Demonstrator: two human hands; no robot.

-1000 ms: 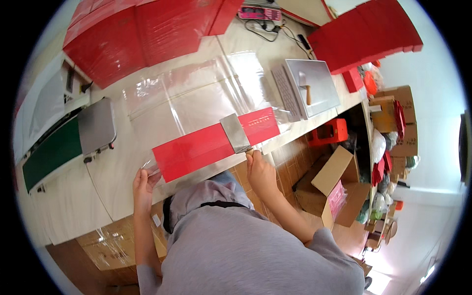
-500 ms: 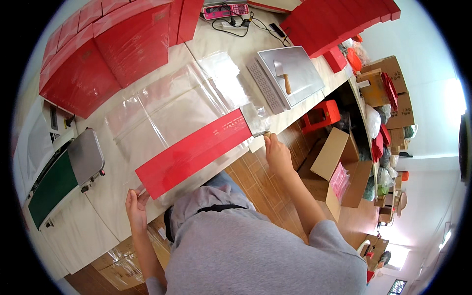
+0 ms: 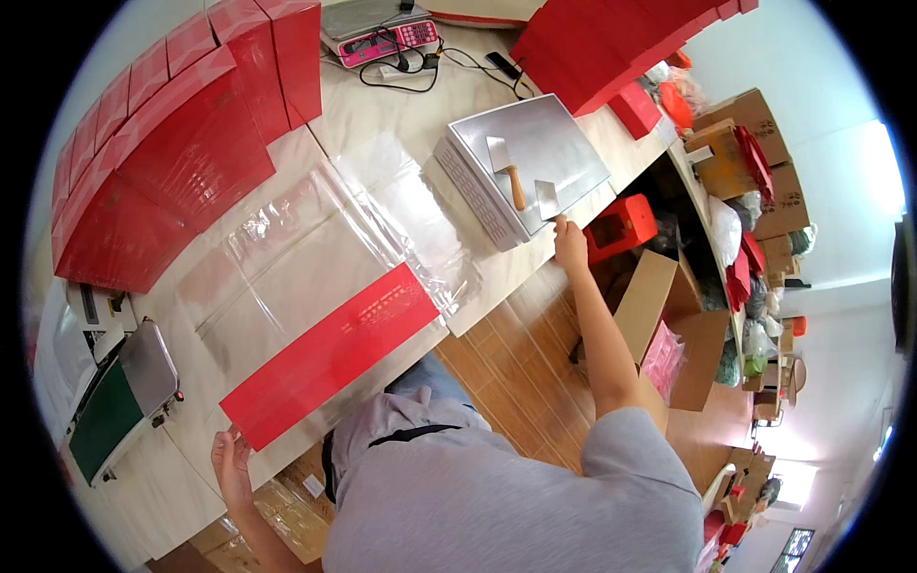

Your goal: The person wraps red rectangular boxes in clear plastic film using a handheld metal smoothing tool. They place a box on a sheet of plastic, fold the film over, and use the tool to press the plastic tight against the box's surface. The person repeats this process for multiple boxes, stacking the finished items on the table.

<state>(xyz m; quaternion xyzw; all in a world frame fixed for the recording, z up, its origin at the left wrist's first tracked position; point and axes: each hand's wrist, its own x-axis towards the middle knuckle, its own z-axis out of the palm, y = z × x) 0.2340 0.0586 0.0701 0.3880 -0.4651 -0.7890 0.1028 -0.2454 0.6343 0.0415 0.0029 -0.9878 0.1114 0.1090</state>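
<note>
A long flat red box [image 3: 334,353] lies aslant near the table's front edge, on a sheet of clear plastic film [image 3: 277,286]. My left hand [image 3: 232,468] has its fingers closed at the box's near left corner. Off to the right, my right hand [image 3: 571,246] grips a scraper [image 3: 546,199] by its handle. Its flat metal blade is over the right edge of a grey metal-topped device [image 3: 535,143]. On that device's top rests another scraper with a wooden handle [image 3: 517,188].
Red boxes [image 3: 181,143] are stacked at the back left, with more red boxes [image 3: 611,48] at the back right. A pink-edged scale [image 3: 387,43] and black cables lie at the back. A grey-and-green device [image 3: 124,401] stands left. An open carton [image 3: 702,353] and red stool [image 3: 621,229] are right.
My right hand has moved right, carrying its scraper from the box's end to the metal-topped device. The red box and my left hand are lower and further left in view.
</note>
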